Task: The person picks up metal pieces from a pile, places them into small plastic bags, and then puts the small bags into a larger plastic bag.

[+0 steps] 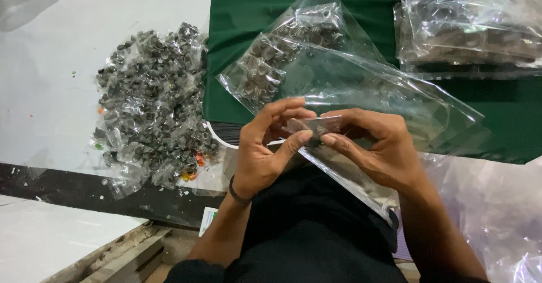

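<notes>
My left hand [265, 147] and my right hand [378, 147] meet in front of me, fingertips pinching the edge of a clear plastic bag [339, 85]. Between the fingertips sits a small flat strip of the bag's mouth [313, 126], with a small dark piece just under it. The bag stretches away from me over a green cloth [361, 6] and holds a cluster of small round metal parts [271, 62] at its far end. A black band circles my left wrist.
A heap of small grey metal parts on clear plastic [152, 102] lies to the left on a white surface [51, 91]. Filled clear bags [468, 29] are stacked at the upper right. More crumpled clear plastic [497, 215] lies at the lower right.
</notes>
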